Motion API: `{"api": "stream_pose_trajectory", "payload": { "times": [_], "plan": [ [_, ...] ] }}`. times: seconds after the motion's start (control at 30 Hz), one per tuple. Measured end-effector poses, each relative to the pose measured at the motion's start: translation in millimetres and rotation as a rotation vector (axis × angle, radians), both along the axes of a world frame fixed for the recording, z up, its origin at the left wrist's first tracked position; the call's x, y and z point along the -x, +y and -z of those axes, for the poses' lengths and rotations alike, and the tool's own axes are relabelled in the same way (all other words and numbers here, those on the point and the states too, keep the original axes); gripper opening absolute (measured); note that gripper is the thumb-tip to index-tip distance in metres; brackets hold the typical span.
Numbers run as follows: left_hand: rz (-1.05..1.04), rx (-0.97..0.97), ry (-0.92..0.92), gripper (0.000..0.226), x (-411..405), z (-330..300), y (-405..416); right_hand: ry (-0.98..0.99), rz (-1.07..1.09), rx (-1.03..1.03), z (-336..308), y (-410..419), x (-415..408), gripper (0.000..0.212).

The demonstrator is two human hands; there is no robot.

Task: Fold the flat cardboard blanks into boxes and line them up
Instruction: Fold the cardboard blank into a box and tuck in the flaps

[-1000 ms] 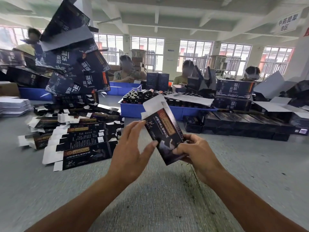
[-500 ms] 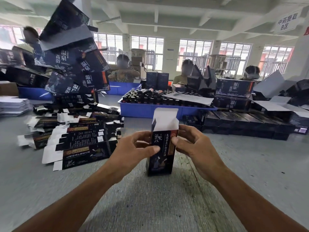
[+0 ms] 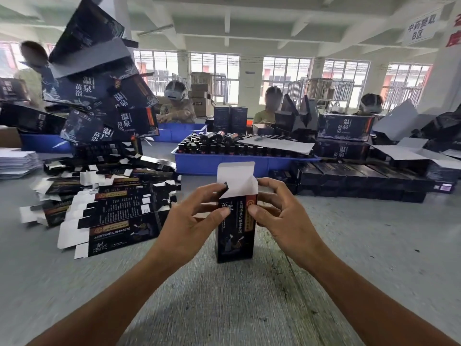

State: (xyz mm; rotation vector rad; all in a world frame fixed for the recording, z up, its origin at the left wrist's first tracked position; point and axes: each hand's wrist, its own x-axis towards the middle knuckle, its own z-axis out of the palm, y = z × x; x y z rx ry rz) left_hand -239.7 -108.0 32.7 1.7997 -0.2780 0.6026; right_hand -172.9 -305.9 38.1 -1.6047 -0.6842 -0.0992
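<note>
A small dark box (image 3: pixel 235 236) with printed characters stands upright on the grey table (image 3: pixel 224 308) in front of me, its white top flap (image 3: pixel 235 178) raised. My left hand (image 3: pixel 189 221) holds the box's left side, fingers curled at a small side flap near the top. My right hand (image 3: pixel 279 216) grips the right side, thumb on the front face. A heap of flat dark blanks (image 3: pixel 107 208) with white tabs lies to the left.
A blue tray of dark bottles (image 3: pixel 239 156) sits behind the box. Finished dark boxes (image 3: pixel 361 178) lie in rows at the right. Larger dark cartons (image 3: pixel 99 96) are piled high at the left. Several people sit at the far side.
The blank was held tilted in the air. Both hands opened it into a box and set it upright on the table. My fingers now work at the top flaps.
</note>
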Motion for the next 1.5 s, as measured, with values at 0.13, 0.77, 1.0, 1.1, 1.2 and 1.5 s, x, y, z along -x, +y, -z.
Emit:
{"api": "stream_pose_trajectory", "payload": {
  "times": [0.13,0.77,1.0,1.1,1.2,1.5],
  "plan": [
    [-0.009,-0.048,0.013,0.038,-0.1,-1.9,3.2,-0.097,-0.017,0.125,-3.4,-3.2,2.3,0.041],
    [-0.016,0.028,-0.038,0.029,2.3,-6.3,1.9,-0.114,0.013,-0.061,-6.7,-2.1,5.4,0.026],
    [-0.011,0.021,-0.026,0.034,2.1,-6.4,-0.4,-0.145,0.054,-0.081,-7.0,-0.9,6.4,0.019],
    [0.005,0.067,-0.015,0.031,1.7,-6.3,-0.6,-0.137,0.069,-0.098,-6.1,-0.8,4.7,0.019],
    [0.019,0.104,-0.007,0.028,0.6,-5.6,-0.2,-0.14,0.086,-0.11,-5.6,-0.4,3.2,0.021],
    [0.026,0.127,-0.006,0.038,0.0,-5.2,1.2,-0.175,0.124,-0.089,-4.2,-2.0,3.3,0.019]
  ]
}}
